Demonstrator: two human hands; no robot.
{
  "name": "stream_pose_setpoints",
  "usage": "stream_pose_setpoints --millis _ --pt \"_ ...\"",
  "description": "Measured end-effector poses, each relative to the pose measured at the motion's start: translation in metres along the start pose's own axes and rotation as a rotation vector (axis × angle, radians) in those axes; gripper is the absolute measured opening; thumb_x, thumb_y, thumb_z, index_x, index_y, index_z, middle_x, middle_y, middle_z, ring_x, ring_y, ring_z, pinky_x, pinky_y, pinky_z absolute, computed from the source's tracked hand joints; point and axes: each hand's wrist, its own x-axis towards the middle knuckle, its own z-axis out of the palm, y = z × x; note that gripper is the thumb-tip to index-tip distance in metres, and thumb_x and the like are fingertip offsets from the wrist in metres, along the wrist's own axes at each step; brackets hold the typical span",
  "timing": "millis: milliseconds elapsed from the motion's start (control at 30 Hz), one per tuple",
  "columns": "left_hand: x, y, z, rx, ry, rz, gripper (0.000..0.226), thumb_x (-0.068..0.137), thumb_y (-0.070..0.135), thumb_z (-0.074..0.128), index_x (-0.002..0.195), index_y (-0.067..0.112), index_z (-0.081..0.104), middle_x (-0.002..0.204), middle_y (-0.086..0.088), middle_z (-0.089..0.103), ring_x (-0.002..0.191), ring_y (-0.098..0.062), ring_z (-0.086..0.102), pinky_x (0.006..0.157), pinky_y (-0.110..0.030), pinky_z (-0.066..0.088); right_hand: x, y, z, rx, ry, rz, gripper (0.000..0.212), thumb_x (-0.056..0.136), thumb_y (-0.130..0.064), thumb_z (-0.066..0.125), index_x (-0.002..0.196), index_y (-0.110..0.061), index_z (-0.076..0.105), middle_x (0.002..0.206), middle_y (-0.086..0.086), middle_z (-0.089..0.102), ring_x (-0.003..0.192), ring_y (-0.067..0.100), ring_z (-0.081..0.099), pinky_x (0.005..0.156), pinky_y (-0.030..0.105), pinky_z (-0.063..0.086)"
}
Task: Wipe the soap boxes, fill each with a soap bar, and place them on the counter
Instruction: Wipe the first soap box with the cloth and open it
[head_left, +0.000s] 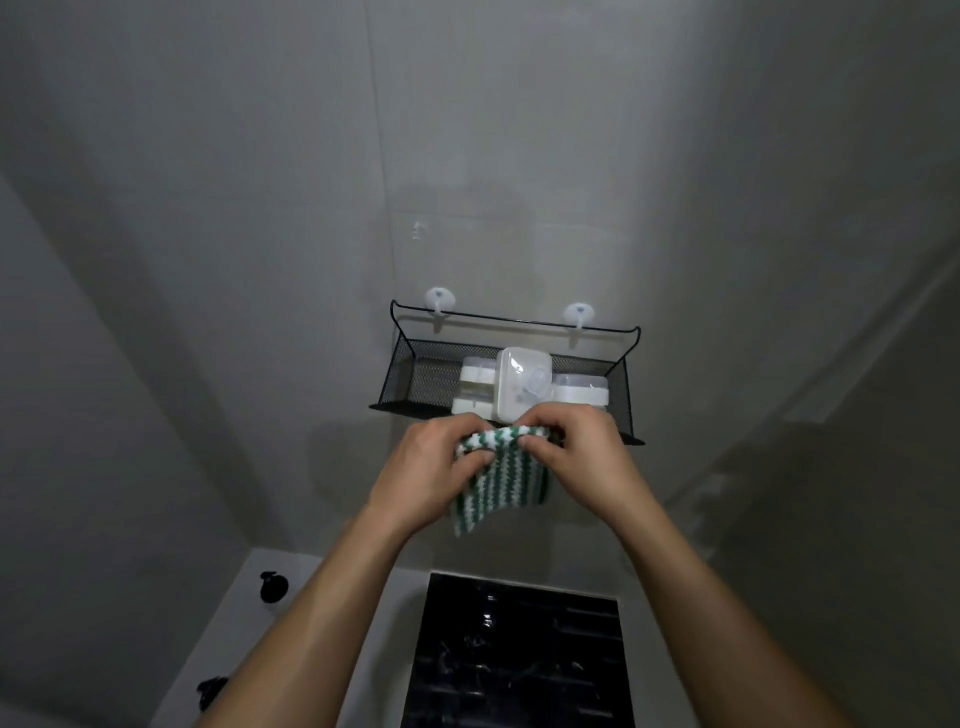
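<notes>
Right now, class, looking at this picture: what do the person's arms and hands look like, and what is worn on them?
Both forearms are bare up to the frame's edge, no sleeves showing. The left hand and right hand wear no gloves, rings, watch or bracelets that can be seen.

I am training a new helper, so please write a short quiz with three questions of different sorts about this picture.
1. True or false: both hands grip the striped cloth.
2. Where are the soap boxes? A) in the wire basket on the wall B) on the counter
3. Which colours has the cloth?

Key: 1. True: left hand and right hand pinch its top edge. 2. A. 3. Green and white.
</notes>
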Motion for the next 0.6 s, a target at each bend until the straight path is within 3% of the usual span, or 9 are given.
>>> stream_pose_setpoints --millis 200,267,333,433,500,600 --pt "0.065 -0.021 0.008 -0.065 -0.029 -0.079 0.009 0.088 0.021 0.071 0.095 0.026 0.073 0.077 0.02 0.066 0.075 0.007 0.06 0.064 -0.016 0.041 0.08 0.023 0.001 0.007 -0.076 -0.057 0.008 0.087 -0.024 0.073 0.094 -0.022 0.077 0.086 -0.012 0.071 0.078 0.002 0.058 0.065 0.014 0.037" --pt "0.084 -0.026 0.007 -0.095 0.017 -0.149 0.006 0.089 0.019 0.069 0.084 0.022 0.069 0.074 0.014 0.067 0.073 0.002 0.061 0.064 -0.026 0.044 0.102 0.036 -0.005 0.102 -0.081 -0.039 0.012 0.09 -0.034 0.07 0.096 -0.025 0.074 0.091 -0.013 0.072 0.084 -0.001 0.063 0.071 0.016 0.045" --pt "0.098 -0.03 0.003 -0.163 0.087 -0.236 0.012 0.091 0.016 0.067 0.079 0.015 0.066 0.074 0.004 0.068 0.074 -0.015 0.064 0.07 -0.038 0.05 0.122 0.055 -0.011 0.129 -0.075 0.03 0.019 0.093 -0.041 0.065 0.101 -0.025 0.072 0.094 -0.013 0.072 0.088 0.0 0.065 0.074 0.015 0.048" --pt "0.112 -0.036 -0.005 -0.323 0.185 -0.354 0.01 0.094 0.012 0.063 0.085 0.012 0.067 0.082 -0.009 0.072 0.081 -0.03 0.069 0.075 -0.048 0.055 0.151 0.092 -0.013 -0.007 -0.105 0.182 0.028 0.092 -0.034 0.068 0.112 -0.015 0.066 0.105 0.0 0.071 0.098 0.018 0.067 0.088 0.033 0.053" --pt "0.12 -0.042 -0.007 -0.365 0.232 -0.412 0.008 0.095 0.012 0.061 0.093 0.011 0.069 0.088 -0.012 0.073 0.086 -0.033 0.07 0.079 -0.051 0.056 0.166 0.11 -0.009 -0.11 -0.178 0.268 0.035 0.09 -0.033 0.069 0.114 -0.009 0.063 0.11 0.009 0.07 0.104 0.028 0.065 0.092 0.042 0.052" --pt "0.132 -0.051 -0.003 -0.37 0.243 -0.455 0.008 0.095 0.013 0.06 0.095 0.014 0.068 0.088 -0.009 0.074 0.085 -0.031 0.07 0.08 -0.053 0.057 0.182 0.122 -0.001 -0.154 -0.292 0.309 0.039 0.087 -0.035 0.071 0.114 -0.009 0.06 0.111 0.012 0.067 0.105 0.032 0.063 0.092 0.043 0.051"
